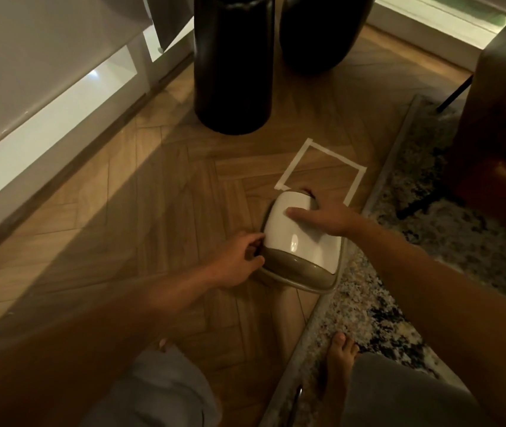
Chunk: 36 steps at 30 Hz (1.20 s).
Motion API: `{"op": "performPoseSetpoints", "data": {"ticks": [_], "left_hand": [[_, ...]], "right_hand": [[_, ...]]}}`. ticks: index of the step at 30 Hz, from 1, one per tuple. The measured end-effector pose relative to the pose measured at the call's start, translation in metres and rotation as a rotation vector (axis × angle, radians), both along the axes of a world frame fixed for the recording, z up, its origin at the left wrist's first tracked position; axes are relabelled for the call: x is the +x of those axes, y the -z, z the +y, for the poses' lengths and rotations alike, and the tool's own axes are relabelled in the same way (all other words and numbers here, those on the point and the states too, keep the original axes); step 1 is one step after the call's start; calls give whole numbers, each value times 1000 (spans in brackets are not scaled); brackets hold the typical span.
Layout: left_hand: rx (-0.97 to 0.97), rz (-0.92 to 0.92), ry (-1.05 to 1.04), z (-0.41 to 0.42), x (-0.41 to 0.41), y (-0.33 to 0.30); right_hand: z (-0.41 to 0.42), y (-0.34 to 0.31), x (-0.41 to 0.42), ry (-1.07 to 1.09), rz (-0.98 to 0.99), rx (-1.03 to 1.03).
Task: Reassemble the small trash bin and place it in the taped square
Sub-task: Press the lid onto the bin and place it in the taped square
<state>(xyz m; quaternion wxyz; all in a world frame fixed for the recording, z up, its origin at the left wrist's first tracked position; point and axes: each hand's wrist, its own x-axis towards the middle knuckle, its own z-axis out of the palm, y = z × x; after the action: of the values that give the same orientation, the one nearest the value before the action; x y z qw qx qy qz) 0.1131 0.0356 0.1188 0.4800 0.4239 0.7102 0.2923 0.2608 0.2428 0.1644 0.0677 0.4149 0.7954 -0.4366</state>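
Trash bin first: one small bin point(299, 238) with a glossy white plastic body and a taupe rim piece lies on its side on the herringbone wooden floor point(122, 211), just short of the taped square. Its long axis runs from lower right to upper left, the wide taupe-rimmed end toward the person and the narrower white end pointing away at the tape. Nearest the camera are two bare feet; the right foot point(339, 365) rests on the edge of the speckled rug point(430, 272), and the left is mostly covered by grey trouser cloth with only toes showing. Two hands work the bin. The left hand point(238, 257) pinches the taupe rim at the bin's left edge with curled fingers. The right hand point(327, 218) lies spread across the white body, pressing down, fingers wrapping over the far side, where their tips are hidden. Beyond the bin, one square of white tape point(322, 172) marks the floor; its near edge is covered by the bin and hand. Farther off stand two tall dark vases point(233, 63), both cut off at the top. Whether the bin's parts are fully seated cannot be made out.
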Motion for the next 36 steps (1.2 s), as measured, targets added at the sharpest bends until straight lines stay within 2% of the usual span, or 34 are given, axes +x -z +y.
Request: {"op": "performPoseSetpoints", "data": {"ticks": [5,9,11,14,18,23,30,36], "left_hand": [[-16,-85,16,-2,2,7],[-30,-95,-54,0,-6,15],[-73,-134,-172,2,-10,23],[-181,-306,-443,9,-3,31],[-149,-340,-591,14,15,43],[-144,-373,-685,5,36,59],[-109,-422,-711,-4,51,69],[-115,-442,-671,-5,57,73]], "right_hand": [[9,-3,-6,-107,-81,-28],[2,-4,-10,-197,-155,148],[-5,-7,-19,-244,-145,243],[-6,-11,-41,-311,-182,291],[5,-7,-76,-513,-358,228],[24,-1,-113,-573,-515,135],[41,29,-133,-534,-568,42],[35,43,-134,-484,-526,27]]}}
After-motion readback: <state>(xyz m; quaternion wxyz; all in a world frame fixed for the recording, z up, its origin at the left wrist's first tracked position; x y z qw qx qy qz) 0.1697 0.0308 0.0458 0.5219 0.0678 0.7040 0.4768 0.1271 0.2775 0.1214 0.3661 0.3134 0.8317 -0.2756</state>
